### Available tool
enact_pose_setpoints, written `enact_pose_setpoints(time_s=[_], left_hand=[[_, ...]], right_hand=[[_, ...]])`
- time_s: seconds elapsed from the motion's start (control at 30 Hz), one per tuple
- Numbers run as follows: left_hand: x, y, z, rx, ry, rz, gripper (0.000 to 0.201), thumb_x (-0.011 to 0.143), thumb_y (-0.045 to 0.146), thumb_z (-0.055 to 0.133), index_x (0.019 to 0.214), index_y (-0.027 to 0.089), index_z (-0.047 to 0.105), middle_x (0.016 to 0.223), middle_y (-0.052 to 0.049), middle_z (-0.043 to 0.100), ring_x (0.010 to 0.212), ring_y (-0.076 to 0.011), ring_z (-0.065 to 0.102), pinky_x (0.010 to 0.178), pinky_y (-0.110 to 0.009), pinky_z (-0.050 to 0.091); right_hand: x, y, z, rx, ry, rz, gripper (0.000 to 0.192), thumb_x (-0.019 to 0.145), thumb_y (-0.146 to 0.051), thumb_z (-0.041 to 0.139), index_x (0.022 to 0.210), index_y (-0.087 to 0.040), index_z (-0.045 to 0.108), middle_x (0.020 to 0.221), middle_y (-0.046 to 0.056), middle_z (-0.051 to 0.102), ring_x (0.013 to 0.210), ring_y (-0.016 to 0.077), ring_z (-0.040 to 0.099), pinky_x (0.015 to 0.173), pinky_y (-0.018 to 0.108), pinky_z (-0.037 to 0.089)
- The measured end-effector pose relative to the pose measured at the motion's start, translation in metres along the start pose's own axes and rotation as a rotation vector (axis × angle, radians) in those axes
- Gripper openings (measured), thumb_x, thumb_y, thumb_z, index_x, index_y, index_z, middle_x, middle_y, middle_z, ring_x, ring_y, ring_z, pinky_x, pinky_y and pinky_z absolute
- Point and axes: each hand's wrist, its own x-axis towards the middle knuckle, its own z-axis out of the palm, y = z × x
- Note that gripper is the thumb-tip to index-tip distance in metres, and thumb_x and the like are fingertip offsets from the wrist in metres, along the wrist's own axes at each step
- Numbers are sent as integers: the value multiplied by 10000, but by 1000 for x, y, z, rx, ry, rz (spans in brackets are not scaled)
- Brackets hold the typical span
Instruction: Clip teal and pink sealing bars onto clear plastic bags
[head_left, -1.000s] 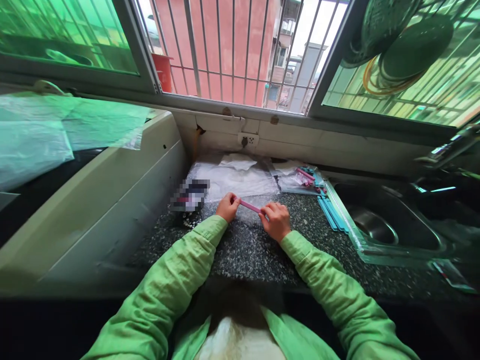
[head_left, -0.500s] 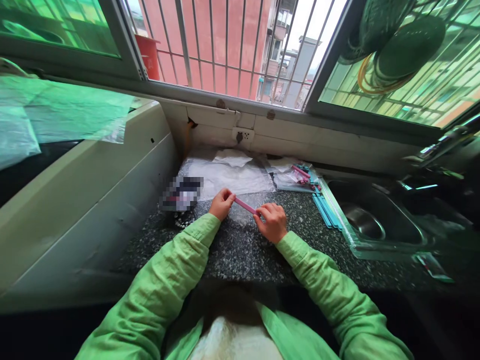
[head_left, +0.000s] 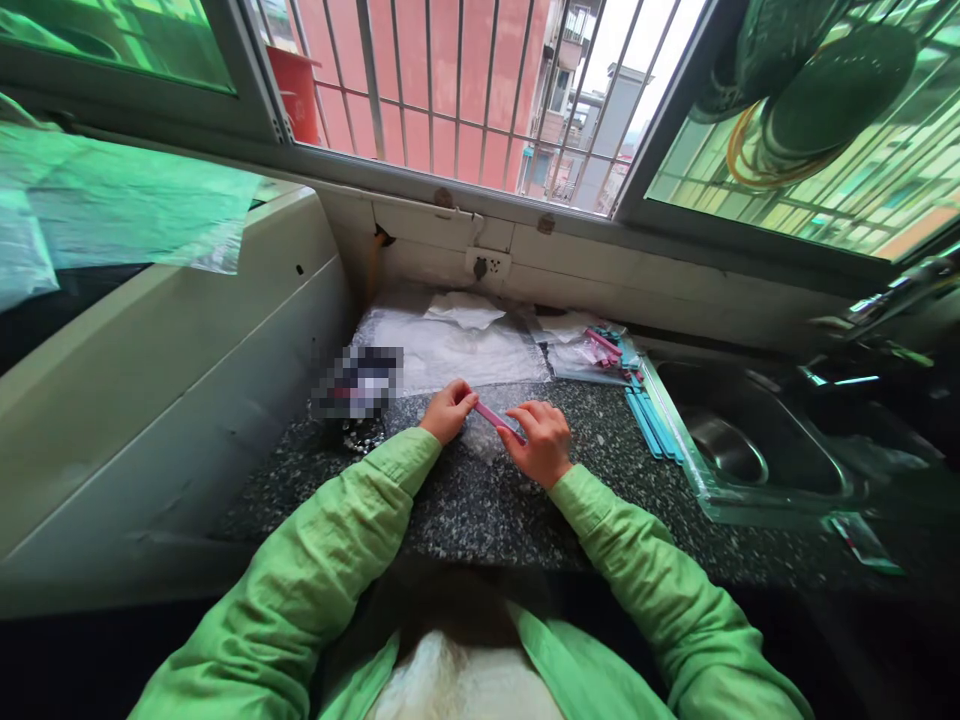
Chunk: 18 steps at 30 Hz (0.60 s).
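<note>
Head view, left to right. Far left: green plastic sheet (head_left: 142, 200) draped over a dark surface and the edge of a pale panel (head_left: 225, 310). Behind the window bars, red bucket (head_left: 294, 95). On the speckled dark tabletop (head_left: 487, 510), a pixelated patch (head_left: 360, 382) beside the panel; contents cannot be read. Small shiny bits (head_left: 364, 435) just below it.

Left hand (head_left: 448, 412): thumb and fingers pinched on the upper left end of a pink strip (head_left: 491, 416). Strip lies between the two hands, in front of the clear plastic sheet (head_left: 495, 365), sloping down toward the right. Behind: white paper (head_left: 465, 310) on that sheet, wall socket (head_left: 487, 263) above with a dark plug in it.

Right hand (head_left: 540, 440): at the strip's lower right end — thumb against it, forefinger bent and raised, a small gap between the two tips. Firmness of hold: cannot tell.

Further right, clear bag (head_left: 577, 370) with pink and blue pieces on and around it. Blue strips (head_left: 654, 425) side by side, next to the sink (head_left: 795, 440). Sink edge looks covered in clear film. Metal tap above, partly in shadow — small packet (head_left: 866, 545) near the front edge, print too small to read.
</note>
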Motion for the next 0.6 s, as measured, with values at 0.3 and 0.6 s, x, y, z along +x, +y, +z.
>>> enact_pose_setpoints(time_s=[0.3, 0.6], left_hand=[[-2, -6, 5, 23, -43, 17, 149, 677, 263, 495, 583, 179, 416, 494, 63, 377, 480, -77, 342, 472, -216, 285], [-3, -4, 5, -83, -70, -39, 244, 690, 379, 499, 574, 178, 424, 465, 62, 385, 439, -72, 344, 459, -218, 285]], right_hand=[[-1, -2, 9, -39, -10, -77, 203, 783, -396, 538, 781, -203, 601, 770, 25, 599, 755, 163, 471, 677, 292, 281], [-3, 0, 13, -28, 16, -61, 124, 773, -288, 532, 703, -193, 568, 693, 10, 574, 699, 140, 475, 652, 260, 308]])
